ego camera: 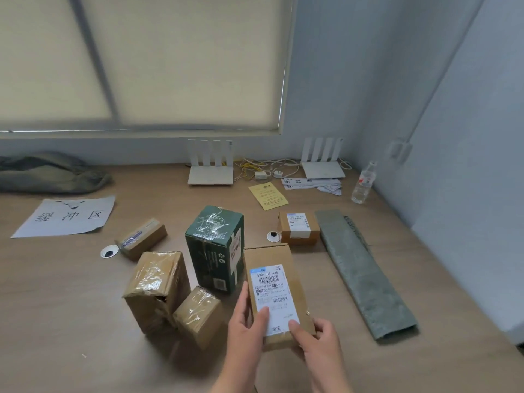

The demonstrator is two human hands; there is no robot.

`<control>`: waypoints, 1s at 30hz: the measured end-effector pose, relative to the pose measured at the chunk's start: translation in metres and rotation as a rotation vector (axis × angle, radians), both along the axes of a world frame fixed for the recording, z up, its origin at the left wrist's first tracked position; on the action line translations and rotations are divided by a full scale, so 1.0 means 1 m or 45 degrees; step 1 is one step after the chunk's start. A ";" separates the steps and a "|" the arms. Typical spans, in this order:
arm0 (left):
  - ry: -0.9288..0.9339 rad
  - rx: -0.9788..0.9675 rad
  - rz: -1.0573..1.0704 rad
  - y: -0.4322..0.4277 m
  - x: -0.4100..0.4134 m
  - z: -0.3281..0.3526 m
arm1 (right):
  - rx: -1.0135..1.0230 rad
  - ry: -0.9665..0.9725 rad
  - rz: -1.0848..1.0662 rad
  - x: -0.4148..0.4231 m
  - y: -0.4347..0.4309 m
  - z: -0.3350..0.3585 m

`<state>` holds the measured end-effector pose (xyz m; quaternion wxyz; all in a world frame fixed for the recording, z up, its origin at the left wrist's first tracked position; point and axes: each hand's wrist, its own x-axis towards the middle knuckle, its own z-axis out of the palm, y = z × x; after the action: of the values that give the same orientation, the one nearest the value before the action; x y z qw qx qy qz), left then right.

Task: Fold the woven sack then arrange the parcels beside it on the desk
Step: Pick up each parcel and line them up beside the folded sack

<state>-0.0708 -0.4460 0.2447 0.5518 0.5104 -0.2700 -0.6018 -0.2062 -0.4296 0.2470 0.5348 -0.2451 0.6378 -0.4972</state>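
The grey-green woven sack [363, 273] lies folded in a long narrow strip on the right of the desk. A small labelled brown parcel [298, 228] sits just left of its far end. I hold a flat brown parcel with a white shipping label [276, 290] above the desk, my left hand [245, 326] on its left edge and my right hand [317, 341] at its near right corner. To the left stand a green box [215, 248], a tall taped brown box [157, 290], a small taped box [198, 316] and a brown box [141, 236] farther back.
Two white routers [211, 165] [321, 163] with tangled cables stand along the back wall. A yellow sheet [268, 195], paper slips [312, 184] and a plastic bottle [363, 184] lie at the back right. A white sign [66, 217] and a dark bag [48, 174] are at the left. The desk [71, 321] has two cable holes.
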 end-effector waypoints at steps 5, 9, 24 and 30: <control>-0.014 -0.012 -0.062 -0.003 -0.008 0.001 | -0.108 0.227 0.121 -0.021 -0.013 0.002; -0.078 0.012 -0.079 -0.019 -0.031 -0.006 | -0.147 0.291 0.207 -0.040 -0.032 -0.001; -0.531 0.254 -0.137 -0.134 -0.149 -0.048 | 0.074 0.669 0.404 -0.150 -0.159 -0.087; -0.658 0.317 -0.123 -0.174 -0.170 -0.086 | 0.171 0.797 0.494 -0.170 -0.202 -0.123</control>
<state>-0.2412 -0.6200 0.1584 0.3686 0.6971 -0.3498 -0.5059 -0.3767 -0.6317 0.1245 0.4132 -0.4657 0.7433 -0.2447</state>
